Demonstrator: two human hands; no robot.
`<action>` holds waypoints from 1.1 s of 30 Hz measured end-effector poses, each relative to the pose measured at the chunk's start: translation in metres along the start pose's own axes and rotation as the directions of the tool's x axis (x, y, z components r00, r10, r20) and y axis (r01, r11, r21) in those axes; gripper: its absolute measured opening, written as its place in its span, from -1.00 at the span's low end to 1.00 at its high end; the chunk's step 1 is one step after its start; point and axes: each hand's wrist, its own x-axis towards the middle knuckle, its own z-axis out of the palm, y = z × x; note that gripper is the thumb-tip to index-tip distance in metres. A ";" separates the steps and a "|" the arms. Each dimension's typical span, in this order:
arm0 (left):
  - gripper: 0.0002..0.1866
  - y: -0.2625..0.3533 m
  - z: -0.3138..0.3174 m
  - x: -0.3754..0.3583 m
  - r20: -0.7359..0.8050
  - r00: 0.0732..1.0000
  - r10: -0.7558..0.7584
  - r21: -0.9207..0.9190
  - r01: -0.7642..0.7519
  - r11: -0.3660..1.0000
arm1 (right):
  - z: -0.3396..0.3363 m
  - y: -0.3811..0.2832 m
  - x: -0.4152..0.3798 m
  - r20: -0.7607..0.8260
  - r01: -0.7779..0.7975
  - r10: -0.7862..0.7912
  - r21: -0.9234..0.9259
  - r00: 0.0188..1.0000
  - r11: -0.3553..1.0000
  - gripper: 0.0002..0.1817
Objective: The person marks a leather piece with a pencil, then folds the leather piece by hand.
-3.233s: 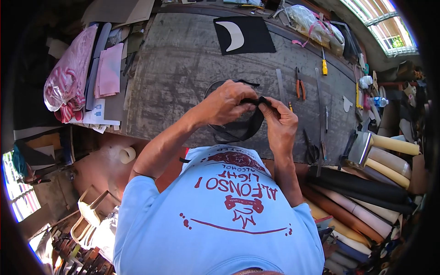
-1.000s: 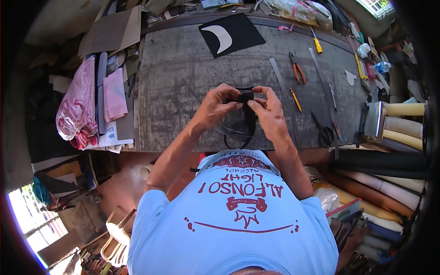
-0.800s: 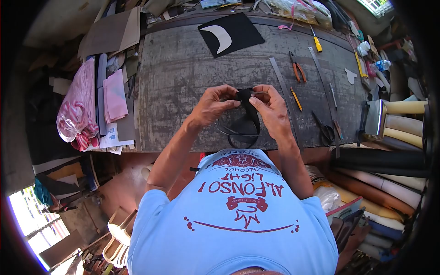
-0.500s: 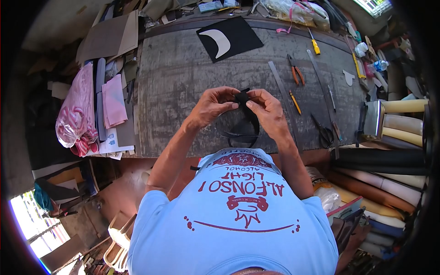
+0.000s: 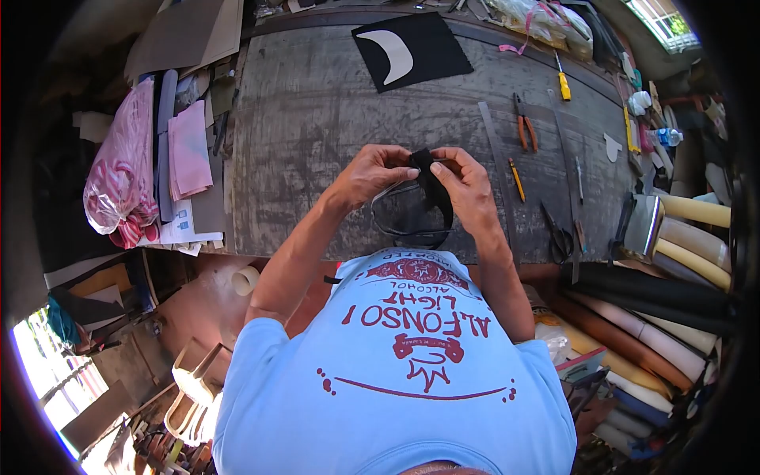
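A black strap (image 5: 435,194) hangs in a loop over the near part of the worktable, its upper end folded between my hands. My left hand (image 5: 370,176) pinches the left edge of that folded end with thumb and fingertips. On the other side, my right hand (image 5: 467,186) grips the same end, thumb pressed on its face. The thin lower part of the loop curves close to the table edge, just above my shirt. Further back lies a black fabric square (image 5: 443,51) with a white crescent-shaped piece (image 5: 392,54) on it.
Right of my hands lie a steel ruler (image 5: 495,150), pencil (image 5: 517,180), pliers (image 5: 526,127), screwdriver (image 5: 563,83) and scissors (image 5: 560,237). Pink cloth (image 5: 190,150) and a plastic bag (image 5: 123,170) sit at the table's left side. Rolls of material (image 5: 657,317) are stacked at right.
The strap's folded end has turned slightly between my fingers, and its loop hangs more open to the left. My view has shifted a little, so the table items appear further right and higher or lower.
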 end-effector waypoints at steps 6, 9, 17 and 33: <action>-0.78 -0.031 -0.011 0.014 -0.064 0.997 -0.035 -0.136 0.026 0.990 | -0.013 0.012 0.010 0.215 -0.195 0.191 -0.003 0.958 0.981 -0.61; -0.78 -0.042 -0.018 0.019 -0.099 0.994 -0.039 -0.119 0.027 0.993 | -0.015 0.032 0.018 0.257 -0.240 0.244 -0.047 0.935 0.970 -0.62; -0.82 -0.054 -0.026 0.021 -0.119 0.989 -0.084 -0.178 0.062 0.982 | -0.013 0.044 0.030 0.261 -0.355 0.336 0.026 0.905 0.935 -0.65; -0.81 -0.059 -0.025 0.020 -0.121 0.991 -0.059 -0.218 0.032 0.975 | 0.009 0.034 0.032 0.112 -0.279 0.282 -0.042 0.953 0.959 -0.67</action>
